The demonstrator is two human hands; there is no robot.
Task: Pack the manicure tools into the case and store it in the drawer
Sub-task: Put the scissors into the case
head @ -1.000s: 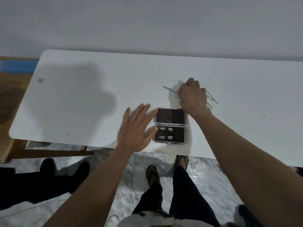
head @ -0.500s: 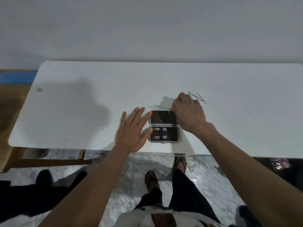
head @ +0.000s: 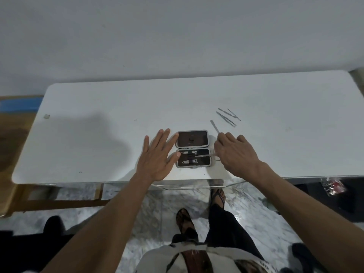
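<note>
— Since the earlier frame, what is looking different?

— Right hand (head: 235, 154) is sitting lower and further right than half a second ago, now beside the near half of the case (head: 193, 148) instead of at its far edge. It is bringing small scissors (head: 208, 156) with it: the blades are lying across the case's near half, and the ring handles are showing just past the case's right rim, under the fingers.

— Is the hand gripping them?

— Its fingers are curling together over the handles, closing on the scissors, though the exact pinch is hidden beneath the hand.

— And the left hand (head: 157, 156)?

— It is resting flat on the white table (head: 98, 134), fingers spread apart, holding nothing. Its fingertips and thumb are touching the case's left edge.

— Where is the case lying?

— It is lying open near the table's front edge, between the two hands. Two nail clippers (head: 190, 157) are sitting in the near half; the far half is looking dark, with contents too unclear to tell.

— Anything still outside it?

— A thin metal tool (head: 215, 126) is lying just beyond the right hand's fingertips. Further back and to the right, tweezers (head: 226, 119) and another slim tool (head: 234, 114) are lying close together on the table.
</note>
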